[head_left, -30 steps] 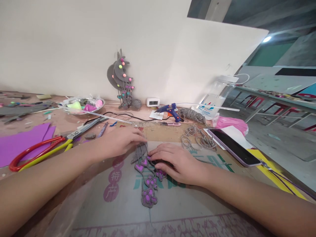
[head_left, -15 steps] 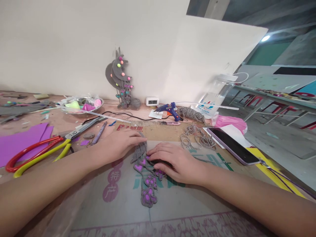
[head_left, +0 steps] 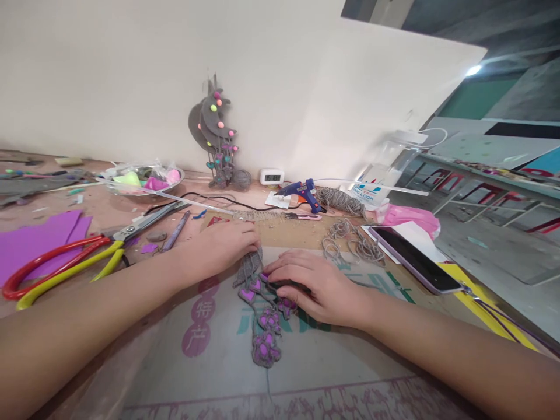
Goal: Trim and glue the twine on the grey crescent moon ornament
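My left hand [head_left: 227,248] is closed over the top of a grey felt hanging ornament [head_left: 248,268], covering most of its upper part. Grey yarn strands run down from the felt to several yarn-edged charms with purple hearts and paw shapes. The lowest paw charm [head_left: 266,349] lies flat on the printed plastic sheet [head_left: 166,373]. Beside the charms, my right hand [head_left: 312,286] rests palm down, fingers bent and thumb apart. Its fingertips touch a purple charm, and another paw charm [head_left: 286,307] shows by the thumb. What lies under its palm is hidden.
Red-and-yellow-handled scissors [head_left: 109,251] and purple sheets [head_left: 44,245] lie left. Behind stand a moon ornament [head_left: 214,128], a bowl [head_left: 177,182] and a small clock [head_left: 272,177]. A blue glue gun [head_left: 304,192], grey yarn [head_left: 352,242] and a phone [head_left: 415,259] lie right.
My left fingers, stretched across the felt before, are now curled over its top. The right hand and the charms stay almost where they were; the view has shifted slightly.
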Demonstrator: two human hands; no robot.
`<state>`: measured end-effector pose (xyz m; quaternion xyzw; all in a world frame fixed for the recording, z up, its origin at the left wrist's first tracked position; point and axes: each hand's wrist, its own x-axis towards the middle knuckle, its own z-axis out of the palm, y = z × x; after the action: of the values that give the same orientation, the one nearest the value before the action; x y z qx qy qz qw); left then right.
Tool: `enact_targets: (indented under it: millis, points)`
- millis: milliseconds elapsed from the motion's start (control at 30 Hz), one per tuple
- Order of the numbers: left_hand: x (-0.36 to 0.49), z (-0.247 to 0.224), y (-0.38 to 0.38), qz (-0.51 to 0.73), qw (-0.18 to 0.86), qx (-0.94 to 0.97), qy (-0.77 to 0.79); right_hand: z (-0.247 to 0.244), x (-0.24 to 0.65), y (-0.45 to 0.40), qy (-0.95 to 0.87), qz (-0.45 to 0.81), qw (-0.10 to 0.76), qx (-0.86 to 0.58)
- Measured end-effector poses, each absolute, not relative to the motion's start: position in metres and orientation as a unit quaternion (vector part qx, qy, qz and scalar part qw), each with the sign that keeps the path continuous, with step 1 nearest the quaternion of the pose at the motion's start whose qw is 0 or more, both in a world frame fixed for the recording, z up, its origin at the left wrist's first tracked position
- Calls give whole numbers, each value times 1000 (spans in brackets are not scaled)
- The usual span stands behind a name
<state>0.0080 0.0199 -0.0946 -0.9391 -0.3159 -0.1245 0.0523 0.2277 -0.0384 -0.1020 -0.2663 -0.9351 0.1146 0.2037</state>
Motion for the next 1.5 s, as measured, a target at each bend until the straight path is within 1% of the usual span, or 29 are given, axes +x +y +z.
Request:
enact_targets:
  millis: [200,367,567,633,733,833,900,967,1067,1233,1400,1500]
  points:
    - [2,-92,19,-116,37,-939,-322,-101,227,-39,-937,117,204,-259]
    - [-8,-94,18,-113,-6,-949,-294,-101,226,-39,-938,119,198,-260]
    - [-14,-98,19,-116,-12,-948,-297,-90,230,-37,-941,100,195,-259]
    - [-13,-98,19,-116,-18,-945,-304,-81,238,-30,-928,77,208,-298]
    - [-13,-99,18,-120,-13,-943,-309,-73,257,-10,-879,50,268,-391]
    - [-13,-100,18,-135,-11,-943,-304,-75,281,21,-812,43,302,-498]
    - [-13,-101,18,-145,-14,-943,-299,-79,296,44,-770,52,302,-559]
    - [-13,-102,18,-150,-18,-944,-294,-83,308,67,-739,71,270,-614]
    - [-13,-102,18,-155,-24,-943,-295,-86,315,99,-727,73,258,-632]
    - [-12,-101,18,-163,-35,-940,-298,-90,303,139,-735,120,244,-621]
    - [-6,-102,22,-168,-53,-930,-323,-92,286,162,-697,116,270,-654]
    - [-2,-104,25,-172,-41,-922,-345,-86,282,161,-695,150,288,-642]
